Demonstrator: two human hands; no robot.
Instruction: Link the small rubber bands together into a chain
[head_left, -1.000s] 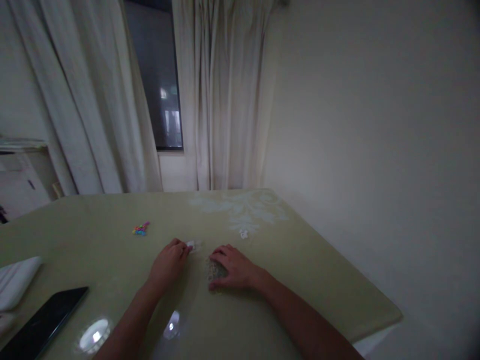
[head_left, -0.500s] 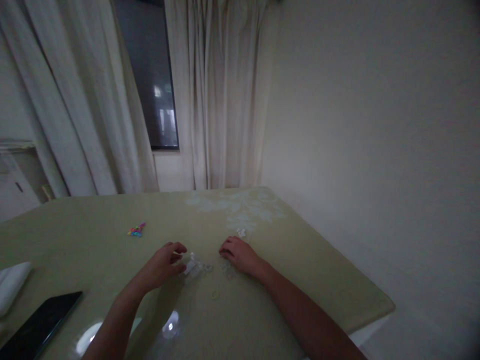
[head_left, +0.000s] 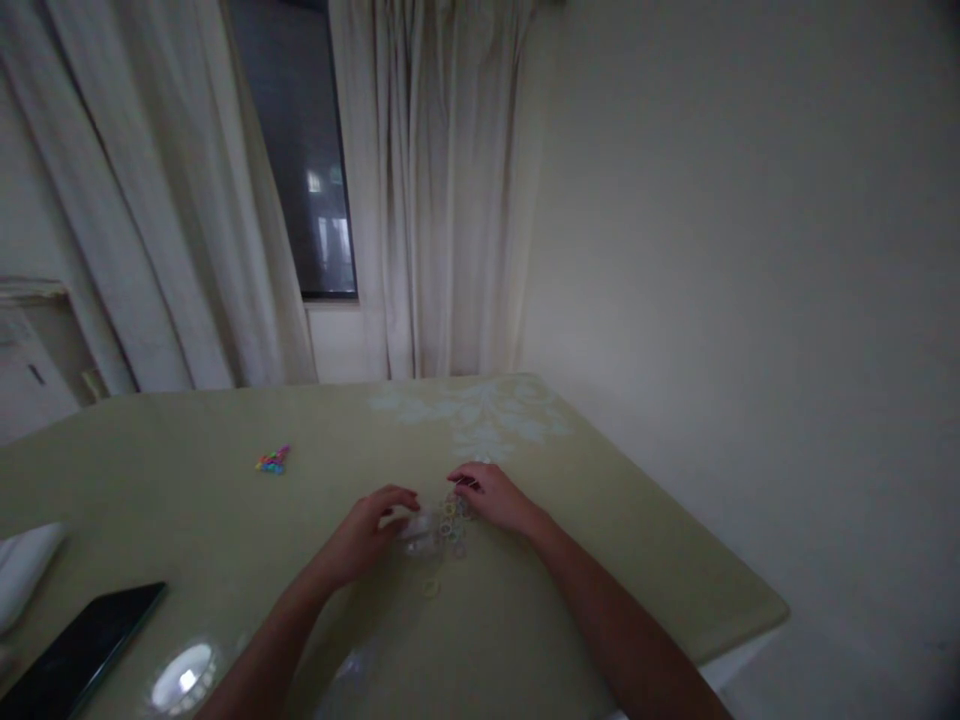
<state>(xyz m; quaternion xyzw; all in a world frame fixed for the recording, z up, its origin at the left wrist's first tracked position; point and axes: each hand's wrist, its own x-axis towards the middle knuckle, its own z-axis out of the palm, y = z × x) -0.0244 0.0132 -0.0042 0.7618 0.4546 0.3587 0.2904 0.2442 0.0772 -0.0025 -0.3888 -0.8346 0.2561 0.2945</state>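
Note:
A small pile of pale rings (head_left: 450,525), some yellowish and some clear or grey, lies on the table between my hands. My left hand (head_left: 371,530) is at the left of the pile, its fingers curved and apart from the thumb. By its thumb tip lies a clear, whitish plastic piece (head_left: 420,535); whether it is gripped is unclear. Over the pile's upper right edge, my right hand (head_left: 495,495) has its thumb and fingers pinched close, with a thin pale line between them too small to name. One yellowish ring (head_left: 430,588) lies apart, nearer me.
Several bright-coloured small pieces (head_left: 273,460) sit farther back on the left. A clear round container (head_left: 184,680) stands near my left forearm. A black phone or tablet (head_left: 86,650) and a white object (head_left: 30,570) are at the table's left. A wall (head_left: 712,300) borders the right side.
My left hand has moved right, and the plastic piece now lies farther right too. My right hand has shifted slightly right and up. The rings are now bunched more closely between them.

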